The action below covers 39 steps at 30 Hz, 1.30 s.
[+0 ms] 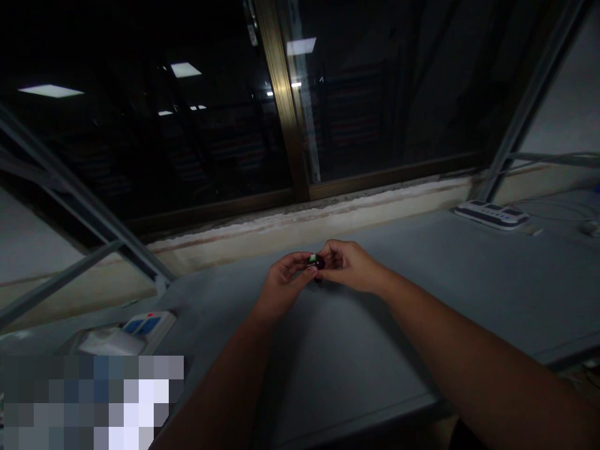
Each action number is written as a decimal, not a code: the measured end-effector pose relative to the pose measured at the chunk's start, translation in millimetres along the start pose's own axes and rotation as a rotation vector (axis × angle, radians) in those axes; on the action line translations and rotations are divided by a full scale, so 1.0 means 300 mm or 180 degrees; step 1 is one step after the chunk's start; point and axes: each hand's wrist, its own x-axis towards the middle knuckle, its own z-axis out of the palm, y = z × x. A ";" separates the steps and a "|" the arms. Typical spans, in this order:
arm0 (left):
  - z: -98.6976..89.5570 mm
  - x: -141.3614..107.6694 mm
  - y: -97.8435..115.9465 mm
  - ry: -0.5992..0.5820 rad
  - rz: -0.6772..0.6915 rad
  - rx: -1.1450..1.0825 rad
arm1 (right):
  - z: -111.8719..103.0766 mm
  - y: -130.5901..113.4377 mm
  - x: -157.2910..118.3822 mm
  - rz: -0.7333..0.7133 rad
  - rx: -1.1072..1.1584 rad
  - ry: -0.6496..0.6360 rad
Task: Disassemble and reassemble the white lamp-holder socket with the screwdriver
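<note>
A small dark object (319, 262) with a light green and white patch on top is held between both hands, above the grey table (356, 350). My left hand (284, 282) grips its left side, thumb in front and fingers behind. From the right, my right hand (349, 265) pinches the same object between thumb and fingers. The fingertips of both hands nearly meet around it and cover part of it. Its exact kind is too small and dark to make out.
A white power strip (491, 214) with cables lies at the back right. Another power strip (149, 331) with a white plug sits at the left. Metal frame bars (98, 206) rise at both sides, before a dark window (187, 137).
</note>
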 end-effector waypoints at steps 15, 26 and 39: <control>0.003 0.008 -0.010 0.0387 -0.0077 -0.0274 | -0.025 -0.028 0.005 0.0148 0.0117 0.0352; 0.014 0.003 0.026 0.0462 -0.0393 -0.0800 | -0.049 -0.003 0.027 0.0347 0.0556 0.0431; -0.050 0.026 -0.015 0.0820 -0.0645 0.1536 | -0.063 0.039 0.037 0.0522 0.0083 0.0597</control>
